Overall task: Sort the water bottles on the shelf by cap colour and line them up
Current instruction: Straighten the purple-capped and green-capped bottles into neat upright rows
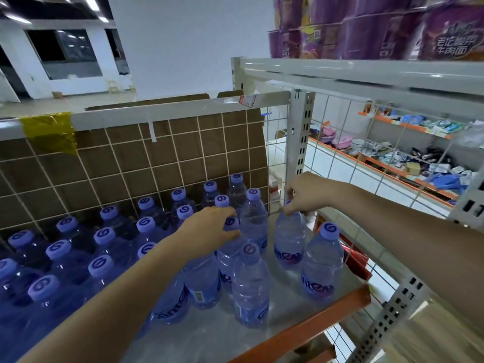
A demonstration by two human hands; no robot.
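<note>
Your right hand hides the cap of its bottle, your left forearm covers several bottles, the left edge crops the rows, and the far shelf's goods blur.

Lighting: even, cool indoor light with a bluish cast; ceiling light panels glow at the upper left of the frame. Shadows: soft, weak, pooled among the water bottles at lower left. Glare: pale sheen on the shelf surface at lower centre. Distortion: strong wide-angle bending of straight rails towards the edges. Blur: lower right corner smeared; purple packs at upper right soft.
</note>
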